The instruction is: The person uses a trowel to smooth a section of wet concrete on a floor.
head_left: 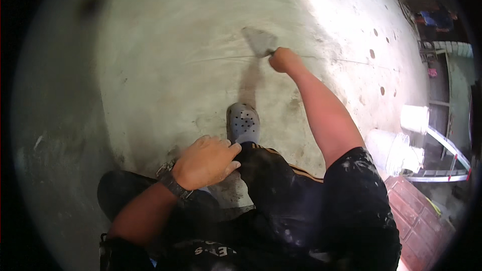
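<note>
My right hand [285, 61] grips the handle of a wide triangular scraper [258, 41], its blade over a pale, plastered floor surface [165, 55] near a thin line running across it. My left hand [203, 161] hangs low with its fingers loosely apart and nothing in them, beside my knee and a dark-clothed leg. A dark watch or band is on that wrist. Below the scraper my foot in a grey perforated clog [243, 120] rests on the surface, with the shadow of my arm above it.
At the right stand white buckets [384, 153], a bent metal ladder-like frame [442, 140] and a red slab [411, 206]. Dark holes dot the pale surface at the upper right. Beyond its edge is a darker area with clutter and a pink item [432, 72]. A grey shadowed surface lies left.
</note>
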Demonstrator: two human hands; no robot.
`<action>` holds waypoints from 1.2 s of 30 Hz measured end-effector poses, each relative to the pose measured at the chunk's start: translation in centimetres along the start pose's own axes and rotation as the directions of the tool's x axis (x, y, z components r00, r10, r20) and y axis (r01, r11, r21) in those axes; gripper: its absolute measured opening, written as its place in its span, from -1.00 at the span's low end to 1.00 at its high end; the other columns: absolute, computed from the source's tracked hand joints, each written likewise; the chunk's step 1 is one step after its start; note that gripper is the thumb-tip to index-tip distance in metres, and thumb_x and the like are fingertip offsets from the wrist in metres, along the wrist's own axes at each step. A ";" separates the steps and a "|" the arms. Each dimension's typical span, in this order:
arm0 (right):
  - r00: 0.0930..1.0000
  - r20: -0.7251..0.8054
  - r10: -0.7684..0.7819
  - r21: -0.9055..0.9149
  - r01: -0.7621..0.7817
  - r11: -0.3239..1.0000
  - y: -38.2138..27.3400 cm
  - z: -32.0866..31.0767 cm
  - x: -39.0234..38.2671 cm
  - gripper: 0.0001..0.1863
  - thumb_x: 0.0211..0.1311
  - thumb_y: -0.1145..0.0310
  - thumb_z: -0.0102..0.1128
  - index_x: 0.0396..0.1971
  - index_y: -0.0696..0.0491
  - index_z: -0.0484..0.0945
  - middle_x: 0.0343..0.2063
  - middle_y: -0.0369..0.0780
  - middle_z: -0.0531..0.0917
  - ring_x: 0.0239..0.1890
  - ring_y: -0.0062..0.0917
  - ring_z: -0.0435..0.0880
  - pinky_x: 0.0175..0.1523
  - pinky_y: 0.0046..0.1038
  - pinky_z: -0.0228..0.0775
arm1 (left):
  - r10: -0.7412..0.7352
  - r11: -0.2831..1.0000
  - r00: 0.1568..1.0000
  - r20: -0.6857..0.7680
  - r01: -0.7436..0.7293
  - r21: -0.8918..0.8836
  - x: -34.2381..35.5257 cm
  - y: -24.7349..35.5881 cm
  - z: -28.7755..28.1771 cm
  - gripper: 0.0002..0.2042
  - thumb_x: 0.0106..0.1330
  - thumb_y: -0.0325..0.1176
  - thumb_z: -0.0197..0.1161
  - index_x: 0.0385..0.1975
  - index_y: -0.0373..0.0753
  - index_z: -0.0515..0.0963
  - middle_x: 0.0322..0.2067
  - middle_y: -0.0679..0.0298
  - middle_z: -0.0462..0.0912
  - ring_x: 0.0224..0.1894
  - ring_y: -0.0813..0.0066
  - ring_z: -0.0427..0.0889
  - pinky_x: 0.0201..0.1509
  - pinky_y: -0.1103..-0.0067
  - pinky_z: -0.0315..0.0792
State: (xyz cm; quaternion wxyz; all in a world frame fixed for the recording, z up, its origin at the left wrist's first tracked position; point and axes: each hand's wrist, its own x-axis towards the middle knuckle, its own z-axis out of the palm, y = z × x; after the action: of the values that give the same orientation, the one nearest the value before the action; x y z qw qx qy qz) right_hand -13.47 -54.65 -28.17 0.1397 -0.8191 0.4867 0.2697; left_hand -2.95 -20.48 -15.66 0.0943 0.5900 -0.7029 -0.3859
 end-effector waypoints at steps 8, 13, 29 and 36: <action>0.989 -0.003 -0.148 -0.112 0.146 0.983 -2.6 3.1 -0.6 -0.67 0.21 0.38 0.05 -0.11 0.14 0.70 -0.05 0.00 0.73 0.04 -0.11 0.71 0.12 -0.18 0.55 | 0.022 0.999 1.000 -0.005 -0.022 0.033 -0.9 -0.2 1.2 -0.69 0.36 -0.14 0.25 -0.08 -0.23 0.54 -0.30 0.13 0.67 -0.13 0.06 0.64 -0.01 0.21 0.46; 0.963 0.130 -0.235 -0.161 0.254 0.954 -3.6 -0.8 -4.7 -0.60 0.22 0.17 0.13 -0.13 0.15 0.70 -0.12 -0.01 0.74 -0.03 -0.10 0.71 0.05 -0.17 0.54 | 0.071 0.997 0.992 -0.105 -0.074 -0.023 -0.7 0.1 0.4 -0.69 0.35 -0.15 0.26 -0.09 -0.24 0.54 -0.31 0.10 0.67 -0.14 0.02 0.64 -0.03 0.19 0.45; 0.797 -0.591 0.125 0.790 0.603 -0.111 5.9 -21.6 -38.2 -0.55 0.48 -0.13 0.04 -0.22 0.01 0.49 -0.62 -0.47 0.38 -0.72 -0.79 0.24 -0.64 -0.64 0.03 | 0.152 0.979 0.965 -0.216 -0.118 0.164 -8.6 7.7 1.8 -0.68 0.31 -0.14 0.31 -0.14 -0.26 0.60 -0.37 0.06 0.68 -0.20 -0.01 0.67 -0.12 0.15 0.49; 0.590 -0.805 -0.058 0.546 0.699 -0.462 0.8 -21.9 -46.4 -0.54 0.50 -0.10 0.00 -0.21 0.07 0.48 -0.62 -0.39 0.38 -0.65 -0.65 0.32 -0.58 -0.52 0.11 | 0.091 0.981 0.970 -0.225 -0.050 0.186 -9.5 9.4 2.1 -0.67 0.27 -0.11 0.32 -0.13 -0.22 0.61 -0.32 0.05 0.70 -0.17 -0.05 0.67 -0.12 0.15 0.50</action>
State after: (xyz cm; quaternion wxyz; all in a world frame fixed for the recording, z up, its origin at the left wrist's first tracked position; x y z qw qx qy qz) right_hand -25.12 -32.27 16.58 0.6898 -0.5339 0.1363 -0.4696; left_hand -8.59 -10.94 -7.86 0.1364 0.6118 -0.7393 -0.2460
